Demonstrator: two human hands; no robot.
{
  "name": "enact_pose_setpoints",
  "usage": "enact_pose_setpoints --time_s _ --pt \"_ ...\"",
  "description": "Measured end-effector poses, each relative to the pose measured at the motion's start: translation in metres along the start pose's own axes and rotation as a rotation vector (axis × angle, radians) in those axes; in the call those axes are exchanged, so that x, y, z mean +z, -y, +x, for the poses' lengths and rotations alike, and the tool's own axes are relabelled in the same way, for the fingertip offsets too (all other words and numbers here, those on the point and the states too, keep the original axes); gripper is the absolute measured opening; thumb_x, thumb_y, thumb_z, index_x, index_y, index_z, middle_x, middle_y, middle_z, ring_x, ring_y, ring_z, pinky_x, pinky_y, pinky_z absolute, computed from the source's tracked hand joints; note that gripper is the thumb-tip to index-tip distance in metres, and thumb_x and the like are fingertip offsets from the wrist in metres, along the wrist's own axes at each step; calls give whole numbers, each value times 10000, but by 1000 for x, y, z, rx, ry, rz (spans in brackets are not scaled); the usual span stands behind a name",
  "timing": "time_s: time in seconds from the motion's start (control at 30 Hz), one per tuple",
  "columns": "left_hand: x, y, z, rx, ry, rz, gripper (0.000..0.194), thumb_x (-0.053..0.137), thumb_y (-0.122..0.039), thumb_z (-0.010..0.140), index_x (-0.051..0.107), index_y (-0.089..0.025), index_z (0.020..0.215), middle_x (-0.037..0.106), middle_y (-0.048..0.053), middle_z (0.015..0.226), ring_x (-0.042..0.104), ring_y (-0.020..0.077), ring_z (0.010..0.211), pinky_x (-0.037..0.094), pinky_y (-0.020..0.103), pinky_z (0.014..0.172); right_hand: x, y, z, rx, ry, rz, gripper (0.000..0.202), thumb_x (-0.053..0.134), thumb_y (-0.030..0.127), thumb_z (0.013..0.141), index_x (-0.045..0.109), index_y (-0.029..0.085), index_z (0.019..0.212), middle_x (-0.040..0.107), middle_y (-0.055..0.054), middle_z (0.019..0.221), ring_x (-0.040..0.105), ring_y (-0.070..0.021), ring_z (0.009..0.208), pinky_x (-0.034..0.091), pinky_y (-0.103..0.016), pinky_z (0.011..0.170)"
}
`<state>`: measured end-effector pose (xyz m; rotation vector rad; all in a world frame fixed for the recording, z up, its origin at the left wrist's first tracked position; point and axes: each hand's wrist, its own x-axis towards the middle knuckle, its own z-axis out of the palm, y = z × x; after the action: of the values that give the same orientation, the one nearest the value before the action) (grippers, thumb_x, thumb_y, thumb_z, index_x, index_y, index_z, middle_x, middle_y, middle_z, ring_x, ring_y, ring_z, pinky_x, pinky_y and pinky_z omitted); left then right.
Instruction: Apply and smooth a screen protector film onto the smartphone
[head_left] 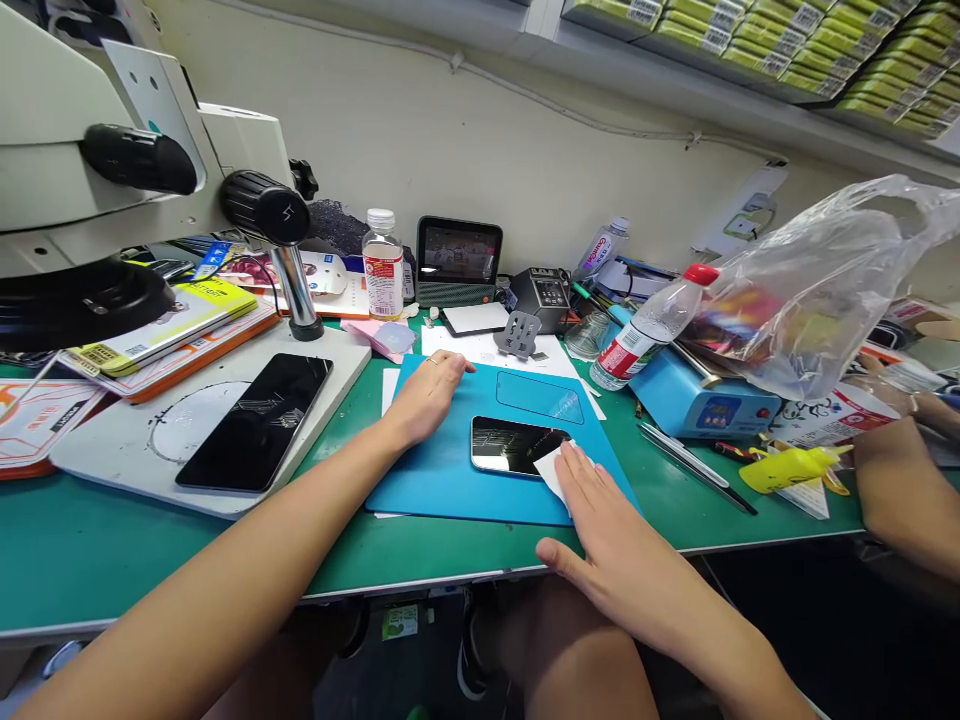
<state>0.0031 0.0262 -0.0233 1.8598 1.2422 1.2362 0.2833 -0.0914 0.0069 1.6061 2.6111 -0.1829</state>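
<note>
A smartphone (506,446) with a dark, glossy screen lies on a blue mat (442,490). My right hand (600,500) presses a folded white wipe (553,470) against the phone's right end, its fingers flat over the wipe and its thumb held apart. Near the mat's upper left edge rests my left hand (435,395), fingers curled in; whatever may be inside them is hidden. Behind the phone, a clear screen protector sheet (538,395) with a dark outline lies on the mat.
Left, another dark phone (259,425) lies on the microscope's base (112,445). Bottles (384,265), a small display (459,255) and a grey stand (519,335) line the back. Rightward are tweezers (697,465), a yellow squeeze bottle (791,468), a blue machine (701,395) and another person's arm (907,480).
</note>
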Motion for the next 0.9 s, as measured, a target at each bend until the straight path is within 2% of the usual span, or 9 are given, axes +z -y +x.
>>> enact_pose_setpoints --time_s 0.13,0.27,0.43,0.6,0.73,0.9 --pt "0 0 0 -2 1 -8 681 160 -628 1032 696 -210 1077 637 96 1177 597 256 1101 472 431 1001 8 13 5 39 -24 -31 1066 439 766 893 129 55 1626 78 -213 1682 82 -380 1552 236 -607 1231" --pt "2 3 1 -17 -3 -27 679 176 -647 1025 693 -211 1086 625 95 1218 600 246 1072 478 423 978 4 34 18 49 -8 -6 1195 412 852 833 172 -37 1594 68 -265 1664 32 -381 1552 191 -583 1249" --pt "4 6 2 -7 -20 -20 721 159 -665 1016 704 -200 1097 611 111 1272 602 246 1073 480 420 980 -7 61 46 9 24 105 1187 375 858 842 163 -34 1596 42 -258 1670 20 -371 1556 185 -544 1260" --pt "5 4 2 -3 -26 -21 752 149 -675 1011 716 -186 1078 615 119 1276 612 251 1074 496 417 970 -4 83 67 -87 -12 192 1208 380 860 838 182 -73 1580 31 -287 1661 4 -397 1555 156 -557 1265" --pt "4 2 1 -3 -21 -23 753 147 -680 1008 715 -188 1064 628 115 1271 622 247 1052 503 417 965 2 90 62 -180 -30 225 1164 384 848 850 231 -44 1581 38 -269 1671 -18 -387 1559 137 -553 1270" --pt "2 2 0 -11 -13 -20 746 133 -664 1015 712 -196 1065 635 103 1263 617 239 1035 494 422 969 2 80 38 -241 32 207 1105 422 807 873 168 27 1612 -4 -214 1682 -1 -356 1565 158 -543 1271"
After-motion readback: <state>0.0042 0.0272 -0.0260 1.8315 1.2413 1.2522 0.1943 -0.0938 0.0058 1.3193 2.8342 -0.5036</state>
